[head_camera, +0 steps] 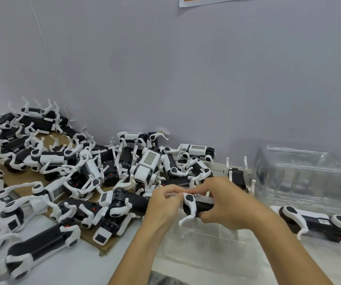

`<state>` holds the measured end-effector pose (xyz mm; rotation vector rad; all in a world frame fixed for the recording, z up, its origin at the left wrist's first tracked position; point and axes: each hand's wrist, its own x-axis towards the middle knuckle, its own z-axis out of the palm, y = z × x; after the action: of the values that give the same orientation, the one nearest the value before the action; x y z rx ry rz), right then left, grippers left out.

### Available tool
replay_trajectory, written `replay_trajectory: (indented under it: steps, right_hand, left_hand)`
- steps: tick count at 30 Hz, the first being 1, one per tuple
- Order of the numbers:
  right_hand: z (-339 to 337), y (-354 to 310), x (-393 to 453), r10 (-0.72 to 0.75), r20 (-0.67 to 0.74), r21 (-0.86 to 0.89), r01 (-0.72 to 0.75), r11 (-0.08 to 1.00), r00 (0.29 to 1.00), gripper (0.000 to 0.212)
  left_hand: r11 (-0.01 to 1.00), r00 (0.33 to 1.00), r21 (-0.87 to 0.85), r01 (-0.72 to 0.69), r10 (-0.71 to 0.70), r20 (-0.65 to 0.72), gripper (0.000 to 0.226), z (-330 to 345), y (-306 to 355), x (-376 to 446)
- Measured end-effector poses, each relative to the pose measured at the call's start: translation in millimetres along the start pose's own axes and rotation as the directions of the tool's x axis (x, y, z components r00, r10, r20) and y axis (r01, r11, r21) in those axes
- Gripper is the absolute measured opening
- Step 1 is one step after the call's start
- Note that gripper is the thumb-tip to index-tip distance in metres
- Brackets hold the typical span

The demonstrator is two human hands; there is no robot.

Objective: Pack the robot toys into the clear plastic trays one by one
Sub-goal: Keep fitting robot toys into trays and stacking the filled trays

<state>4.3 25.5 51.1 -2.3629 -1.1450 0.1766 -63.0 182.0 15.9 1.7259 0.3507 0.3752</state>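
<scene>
Both my hands hold one black-and-white robot dog toy (192, 205) above a clear plastic tray (210, 249) lying on the table in front of me. My right hand (225, 202) grips the toy's black body from the right, fingers curled round it. My left hand (165, 202) pinches the toy's left end with curled fingers. The toy's white legs hang down toward the tray. Another robot toy (317, 223) lies on its side to the right of the tray.
A big heap of robot toys (95, 169) covers a cardboard sheet (108, 246) and the table's left half. A stack of clear trays (305, 175) stands at the right against the grey wall. One toy (236, 175) lies legs-up behind my right hand.
</scene>
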Motion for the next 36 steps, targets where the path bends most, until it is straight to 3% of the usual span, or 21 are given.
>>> replay_trajectory:
  steps: [6, 9, 21, 24, 30, 36]
  right_hand:
    - [-2.5, 7.7, -0.9, 0.029, 0.002, 0.082, -0.029, 0.996, 1.000, 0.049]
    - [-1.0, 8.8, -0.6, 0.025, -0.014, 0.089, -0.024, 0.996, 1.000, 0.044]
    - [-0.8, 5.5, -0.5, 0.049, -0.017, 0.044, -0.048, 0.998, 0.999, 0.029]
    - [-0.3, 4.7, -0.6, 0.072, -0.050, 0.038, -0.070, 0.997, 0.996, 0.035]
    - [-3.4, 9.3, -1.7, 0.038, -0.044, 0.158, -0.030, 0.987, 0.998, 0.033]
    - [-0.2, 4.9, 0.7, 0.070, -0.047, 0.038, -0.069, 0.997, 0.996, 0.023]
  left_hand:
    - [0.999, 0.999, -0.053, -0.006, 0.003, -0.051, 0.010, 1.2, 0.5, -2.3]
    - [0.996, 0.999, -0.086, 0.028, -0.032, -0.043, 0.020, 0.3, -0.8, -0.9]
    - [0.999, 0.998, -0.013, 0.046, -0.046, -0.039, 0.021, 0.1, -6.3, 4.4]
    - [0.999, 0.998, 0.022, 0.040, -0.039, -0.043, 0.023, 0.2, -5.2, 4.4]
    - [0.991, 0.994, -0.086, 0.099, -0.102, -0.031, 0.017, 0.1, -4.1, 4.3]
    - [0.991, 0.993, -0.083, 0.108, -0.111, -0.034, 0.027, -3.9, -5.4, 7.2]
